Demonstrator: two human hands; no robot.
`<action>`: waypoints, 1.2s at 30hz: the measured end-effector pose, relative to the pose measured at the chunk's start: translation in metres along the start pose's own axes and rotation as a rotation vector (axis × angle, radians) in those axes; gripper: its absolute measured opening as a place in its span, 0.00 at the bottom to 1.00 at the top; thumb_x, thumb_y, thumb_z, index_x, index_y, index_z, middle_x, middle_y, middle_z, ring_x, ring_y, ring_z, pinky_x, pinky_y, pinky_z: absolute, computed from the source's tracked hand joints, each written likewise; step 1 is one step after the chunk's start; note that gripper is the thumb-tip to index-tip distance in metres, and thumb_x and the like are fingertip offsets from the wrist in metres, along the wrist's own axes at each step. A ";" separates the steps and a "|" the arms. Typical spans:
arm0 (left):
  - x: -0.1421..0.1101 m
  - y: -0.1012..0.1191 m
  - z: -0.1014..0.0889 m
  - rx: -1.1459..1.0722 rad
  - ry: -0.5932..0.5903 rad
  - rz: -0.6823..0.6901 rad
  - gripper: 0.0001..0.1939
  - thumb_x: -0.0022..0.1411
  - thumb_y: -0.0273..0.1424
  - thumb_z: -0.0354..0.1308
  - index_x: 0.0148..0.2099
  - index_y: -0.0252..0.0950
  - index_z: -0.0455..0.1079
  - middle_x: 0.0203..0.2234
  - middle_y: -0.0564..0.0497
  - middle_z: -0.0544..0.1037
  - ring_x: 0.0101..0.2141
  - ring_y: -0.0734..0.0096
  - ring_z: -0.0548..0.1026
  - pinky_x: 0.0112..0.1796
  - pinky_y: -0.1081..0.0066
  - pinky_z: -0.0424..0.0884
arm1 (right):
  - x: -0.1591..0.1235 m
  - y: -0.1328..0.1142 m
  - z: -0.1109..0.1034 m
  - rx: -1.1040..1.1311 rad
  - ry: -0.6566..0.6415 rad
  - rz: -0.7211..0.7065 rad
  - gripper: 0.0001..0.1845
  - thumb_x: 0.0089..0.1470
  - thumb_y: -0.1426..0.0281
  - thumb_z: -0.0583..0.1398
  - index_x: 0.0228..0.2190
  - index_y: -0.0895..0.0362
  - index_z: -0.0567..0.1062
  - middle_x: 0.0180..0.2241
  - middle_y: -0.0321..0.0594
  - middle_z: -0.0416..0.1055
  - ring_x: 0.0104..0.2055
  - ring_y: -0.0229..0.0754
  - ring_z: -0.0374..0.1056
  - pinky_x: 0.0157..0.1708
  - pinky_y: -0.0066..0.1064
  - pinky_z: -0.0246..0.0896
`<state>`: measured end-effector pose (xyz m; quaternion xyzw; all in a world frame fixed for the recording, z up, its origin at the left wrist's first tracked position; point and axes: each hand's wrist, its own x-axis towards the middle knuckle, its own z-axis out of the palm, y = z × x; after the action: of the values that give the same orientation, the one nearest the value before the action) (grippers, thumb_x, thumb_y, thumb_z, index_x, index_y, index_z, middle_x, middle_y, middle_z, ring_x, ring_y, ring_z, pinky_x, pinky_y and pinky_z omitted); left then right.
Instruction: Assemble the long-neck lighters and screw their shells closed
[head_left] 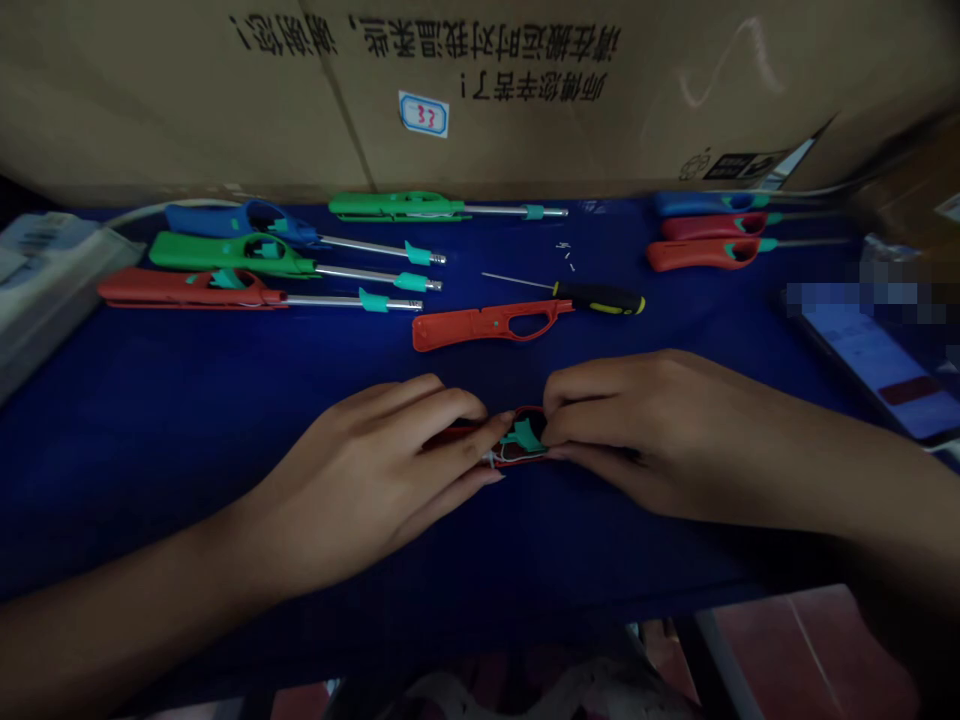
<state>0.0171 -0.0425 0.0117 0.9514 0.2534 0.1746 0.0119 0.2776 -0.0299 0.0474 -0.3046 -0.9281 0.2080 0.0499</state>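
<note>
Both my hands meet at the middle of the blue table (150,420). They pinch a red lighter body (517,455) with a teal trigger that lies flat between them. My left hand (382,465) closes its fingers over the left end of that lighter body. My right hand (637,420) grips the right end with bent fingers. Most of the lighter body is hidden under the fingers. Just beyond my hands lies a loose red lighter shell half (487,325), and a black-and-yellow screwdriver (592,297) rests next to it.
Several long-nosed lighters in blue, green and red lie at the back left (255,270), and one green lighter (420,208) behind. Three more lie at the back right (712,230). A phone (877,365) sits at right. A cardboard box wall (525,90) stands behind.
</note>
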 end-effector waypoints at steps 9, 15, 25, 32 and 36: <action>0.001 0.000 0.002 -0.011 -0.061 -0.048 0.17 0.74 0.37 0.52 0.59 0.40 0.72 0.40 0.47 0.76 0.38 0.65 0.73 0.38 0.65 0.74 | 0.000 -0.002 -0.001 -0.010 -0.016 0.031 0.11 0.61 0.77 0.58 0.36 0.55 0.81 0.34 0.37 0.75 0.33 0.37 0.71 0.31 0.29 0.61; -0.001 0.002 0.002 -0.047 -0.073 -0.072 0.17 0.73 0.35 0.52 0.61 0.41 0.71 0.42 0.48 0.75 0.40 0.64 0.72 0.40 0.64 0.72 | 0.010 0.005 0.002 0.288 -0.001 0.247 0.04 0.54 0.73 0.67 0.28 0.55 0.79 0.30 0.32 0.75 0.30 0.34 0.69 0.30 0.26 0.61; -0.003 -0.006 -0.001 -0.011 0.052 -0.083 0.16 0.69 0.30 0.58 0.57 0.38 0.73 0.42 0.48 0.77 0.40 0.65 0.76 0.42 0.64 0.73 | 0.006 0.011 -0.003 0.199 0.113 0.164 0.06 0.58 0.72 0.62 0.32 0.55 0.80 0.32 0.37 0.76 0.33 0.37 0.70 0.33 0.29 0.60; -0.004 -0.002 -0.002 -0.111 0.036 -0.067 0.12 0.69 0.27 0.58 0.53 0.38 0.74 0.46 0.50 0.78 0.43 0.68 0.75 0.45 0.66 0.73 | 0.003 0.005 0.000 0.113 0.071 0.131 0.06 0.58 0.75 0.62 0.37 0.54 0.79 0.39 0.37 0.76 0.37 0.39 0.71 0.36 0.29 0.61; -0.004 -0.002 -0.002 -0.130 0.032 -0.049 0.15 0.69 0.25 0.58 0.55 0.41 0.75 0.46 0.51 0.78 0.42 0.68 0.74 0.43 0.67 0.74 | 0.002 0.004 0.001 0.106 0.027 0.135 0.06 0.59 0.76 0.62 0.35 0.54 0.78 0.39 0.37 0.75 0.36 0.38 0.70 0.35 0.29 0.61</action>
<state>0.0122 -0.0426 0.0119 0.9393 0.2648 0.2055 0.0737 0.2778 -0.0257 0.0449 -0.3663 -0.8924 0.2557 0.0645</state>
